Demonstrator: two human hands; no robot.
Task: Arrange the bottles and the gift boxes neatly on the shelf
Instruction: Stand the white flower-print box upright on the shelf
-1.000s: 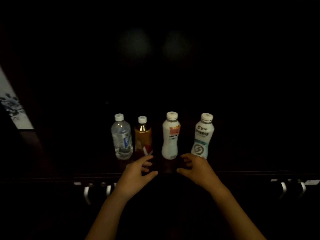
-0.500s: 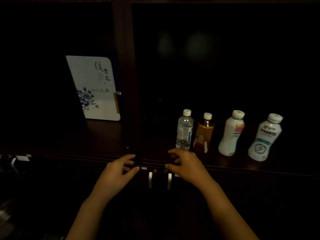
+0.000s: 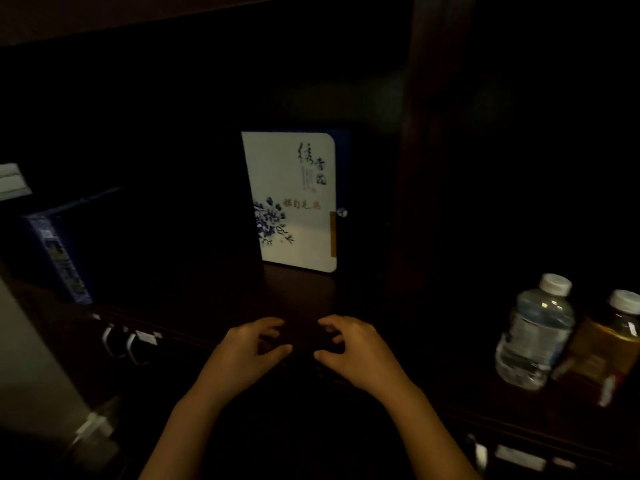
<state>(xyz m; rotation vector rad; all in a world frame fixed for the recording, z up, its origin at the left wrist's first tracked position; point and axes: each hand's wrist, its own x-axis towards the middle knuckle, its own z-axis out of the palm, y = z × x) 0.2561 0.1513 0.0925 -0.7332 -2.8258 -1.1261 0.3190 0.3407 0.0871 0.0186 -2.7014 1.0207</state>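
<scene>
Dark wooden upright post [image 3: 429,140] divides the unit into two bays; dim light, wood grain not resolved. Below the front edge, paired pale metal door handles [image 3: 119,341] at lower left with a small pale tag [image 3: 147,337] just beside them on the right, and a second set of pale fittings [image 3: 519,457] at lower right, blurred. Grey-beige flat surface [image 3: 31,368] fills the lower-left corner, kind not determinable; a pale striped object [image 3: 12,180] sits at the left edge, cut off by the frame.
</scene>
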